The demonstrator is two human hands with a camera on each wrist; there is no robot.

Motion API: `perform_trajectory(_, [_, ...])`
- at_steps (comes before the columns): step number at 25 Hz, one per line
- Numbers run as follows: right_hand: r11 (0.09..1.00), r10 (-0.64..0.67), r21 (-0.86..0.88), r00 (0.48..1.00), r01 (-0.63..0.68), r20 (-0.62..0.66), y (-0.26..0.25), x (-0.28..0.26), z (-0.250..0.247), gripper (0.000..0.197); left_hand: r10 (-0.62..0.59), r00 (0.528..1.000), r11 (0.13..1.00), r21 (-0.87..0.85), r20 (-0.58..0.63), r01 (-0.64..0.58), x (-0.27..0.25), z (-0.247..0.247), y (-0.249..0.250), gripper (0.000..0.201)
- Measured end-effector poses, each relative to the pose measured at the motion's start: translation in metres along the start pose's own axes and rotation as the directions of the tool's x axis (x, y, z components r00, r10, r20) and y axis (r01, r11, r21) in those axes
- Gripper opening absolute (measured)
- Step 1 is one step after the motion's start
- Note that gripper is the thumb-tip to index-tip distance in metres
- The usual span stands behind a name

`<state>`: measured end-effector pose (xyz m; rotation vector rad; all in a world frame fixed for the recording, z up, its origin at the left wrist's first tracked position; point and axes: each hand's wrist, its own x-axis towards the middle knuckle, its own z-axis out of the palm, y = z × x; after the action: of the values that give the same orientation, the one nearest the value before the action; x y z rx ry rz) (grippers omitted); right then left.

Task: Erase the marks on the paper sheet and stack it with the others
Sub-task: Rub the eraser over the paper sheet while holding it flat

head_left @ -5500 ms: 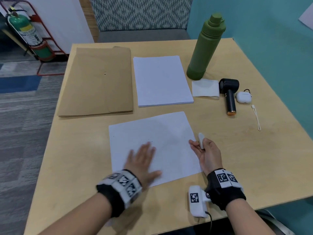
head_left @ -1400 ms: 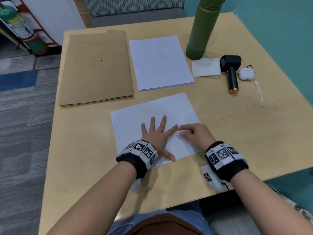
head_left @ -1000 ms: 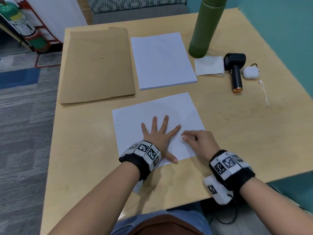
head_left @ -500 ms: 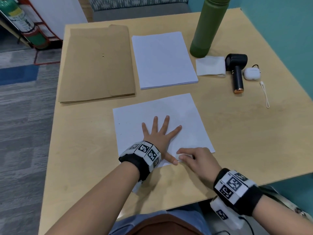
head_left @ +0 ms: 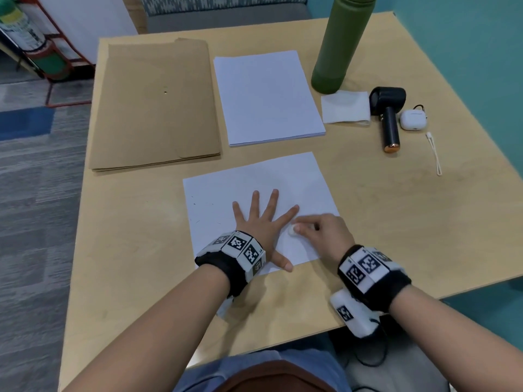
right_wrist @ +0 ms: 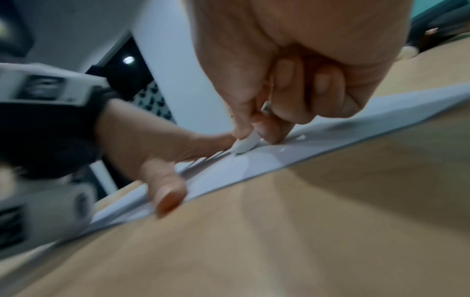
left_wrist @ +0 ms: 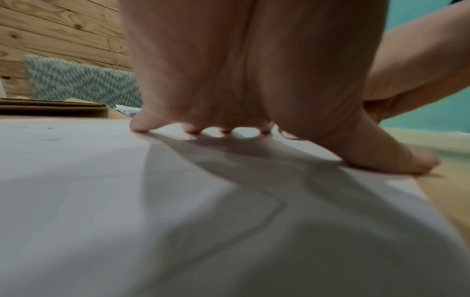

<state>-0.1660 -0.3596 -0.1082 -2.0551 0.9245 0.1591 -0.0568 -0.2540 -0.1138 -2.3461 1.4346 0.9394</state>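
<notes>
Bench [head_left: 368, 222]: pale wood, smooth, matt. Paper sheet [head_left: 254, 179] near centre: white matt paper, flat; faint specks toward its left edge. Paper stack [head_left: 266, 94] beyond it: the same white matt paper. Envelopes [head_left: 152, 103] far left: brown kraft paper, dull. Bottle [head_left: 339, 46] far right: green, matt finish. Eraser [right_wrist: 244, 145]: white, smooth. Earbud case [head_left: 413, 120]: glossy white plastic.
</notes>
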Motion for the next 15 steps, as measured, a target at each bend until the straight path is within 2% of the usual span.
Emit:
perform_trajectory(2, [0.998,0.025,0.051,0.996,-0.021,-0.084,0.001,-0.002,0.005,0.022,-0.002,1.0,1.0,-0.013,-0.003,0.002,0.001,0.0,-0.001,0.123])
perform_trajectory(3, [0.999,-0.003,0.041,0.998,0.006,-0.067,0.004,-0.012,0.01,0.023,-0.003,1.0,1.0,-0.015,-0.005,0.003,0.0,-0.001,-0.001,0.123])
perform_trajectory(5, [0.998,-0.055,-0.028,0.997,0.057,0.059,0.005,-0.03,0.015,0.024,-0.007,1.0,1.0,-0.018,-0.004,0.007,-0.001,0.0,-0.001,0.122])
perform_trajectory(7, [0.997,-0.043,-0.064,0.995,0.049,0.094,0.004,-0.019,0.005,0.023,-0.002,1.0,1.0,-0.011,0.007,0.002,0.0,-0.001,0.001,0.121])
perform_trajectory(9, [1.0,-0.014,-0.023,0.999,0.015,0.046,0.004,0.0,-0.004,0.021,0.025,1.0,0.999,-0.024,0.01,-0.025,-0.003,-0.004,-0.003,0.116])
perform_trajectory(12, [0.984,0.084,0.164,0.995,-0.074,-0.056,0.006,0.011,-0.007,0.016,0.122,0.992,0.99,-0.064,-0.007,-0.122,-0.011,-0.007,-0.027,0.095])
perform_trajectory(15, [0.959,0.194,0.235,0.971,-0.158,-0.141,0.005,0.003,-0.003,0.013,0.155,0.988,0.987,-0.04,0.006,-0.155,-0.016,-0.006,-0.039,0.097])
